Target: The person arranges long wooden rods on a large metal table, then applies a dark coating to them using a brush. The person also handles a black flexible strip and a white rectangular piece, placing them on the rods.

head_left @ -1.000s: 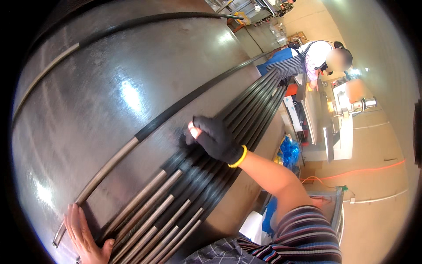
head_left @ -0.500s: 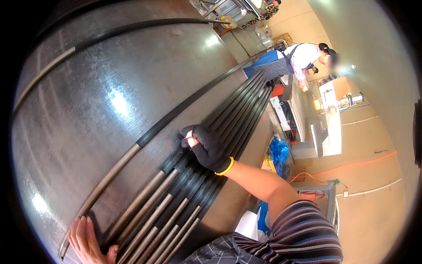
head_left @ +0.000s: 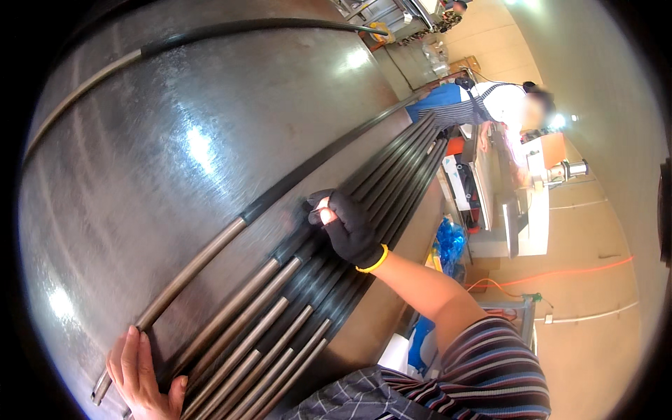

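Note:
My bare left hand [head_left: 143, 374] is open at the near end of a long metal rod [head_left: 192, 276], its fingertips on or beside it. This rod has a black sleeve [head_left: 283, 189] over its farther length and lies apart from the others. Beside it stretches a row of several similar rods [head_left: 241, 311] with bare metal near ends and black sleeves. Above the row is my right hand [head_left: 344, 229], in a black glove with a yellow cuff and the thumb tip bare. Its fingers are curled closed; whatever they hold, if anything, is hidden.
The rods lie on a grey metal table [head_left: 203, 119]. Another sleeved rod [head_left: 231, 29] runs along its far left side. At the far end a person [head_left: 483, 101] in a striped apron bends over a bench. Blue plastic [head_left: 448, 238] and an orange cord [head_left: 574, 273] are at the right.
The view has shifted, so the table and rods sit slightly farther right. The person at the far end has leaned forward over the bench. My hands hold nearly the same poses.

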{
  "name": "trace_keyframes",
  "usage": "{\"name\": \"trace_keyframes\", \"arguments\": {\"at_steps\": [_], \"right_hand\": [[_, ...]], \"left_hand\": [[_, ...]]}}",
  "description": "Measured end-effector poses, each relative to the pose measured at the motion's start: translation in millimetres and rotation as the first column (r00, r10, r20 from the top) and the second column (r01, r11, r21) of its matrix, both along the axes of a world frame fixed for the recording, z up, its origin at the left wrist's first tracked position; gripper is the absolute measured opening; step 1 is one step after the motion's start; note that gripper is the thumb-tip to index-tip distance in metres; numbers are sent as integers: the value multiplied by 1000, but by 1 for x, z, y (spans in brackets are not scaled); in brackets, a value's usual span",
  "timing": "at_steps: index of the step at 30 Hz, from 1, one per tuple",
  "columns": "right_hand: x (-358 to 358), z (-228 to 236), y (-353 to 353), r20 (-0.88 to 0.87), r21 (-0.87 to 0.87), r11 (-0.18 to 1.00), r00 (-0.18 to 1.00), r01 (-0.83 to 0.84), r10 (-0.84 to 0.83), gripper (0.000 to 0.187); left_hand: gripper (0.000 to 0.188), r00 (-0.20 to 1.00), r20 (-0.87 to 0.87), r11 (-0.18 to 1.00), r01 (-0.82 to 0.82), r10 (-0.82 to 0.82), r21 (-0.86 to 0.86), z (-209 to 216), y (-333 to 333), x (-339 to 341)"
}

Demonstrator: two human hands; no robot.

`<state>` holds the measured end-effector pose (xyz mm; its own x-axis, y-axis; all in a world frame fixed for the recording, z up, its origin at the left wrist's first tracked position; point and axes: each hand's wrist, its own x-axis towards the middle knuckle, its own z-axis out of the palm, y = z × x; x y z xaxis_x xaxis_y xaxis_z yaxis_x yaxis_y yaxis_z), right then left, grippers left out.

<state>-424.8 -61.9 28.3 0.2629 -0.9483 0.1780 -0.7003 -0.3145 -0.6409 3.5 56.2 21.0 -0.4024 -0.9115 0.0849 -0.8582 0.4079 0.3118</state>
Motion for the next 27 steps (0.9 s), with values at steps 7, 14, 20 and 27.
{"name": "trace_keyframes", "arguments": {"at_steps": [7,14,20,27], "right_hand": [[1,0,-4,-32,-95,994,998,-48,45,11],[5,5,-4,-295,-349,910,948,-224,121,5],[11,17,-9,-355,-387,877,924,-286,145,9],[2,10,-6,-293,-320,912,942,-256,161,12]], "left_hand": [[68,987,-108,990,128,-121,56,-12,3,9],[52,983,-173,998,60,-59,3,-3,-1,1],[44,976,-184,993,116,-119,-29,1,-1,2],[38,959,-216,983,180,-183,-32,-2,8,7]]}}
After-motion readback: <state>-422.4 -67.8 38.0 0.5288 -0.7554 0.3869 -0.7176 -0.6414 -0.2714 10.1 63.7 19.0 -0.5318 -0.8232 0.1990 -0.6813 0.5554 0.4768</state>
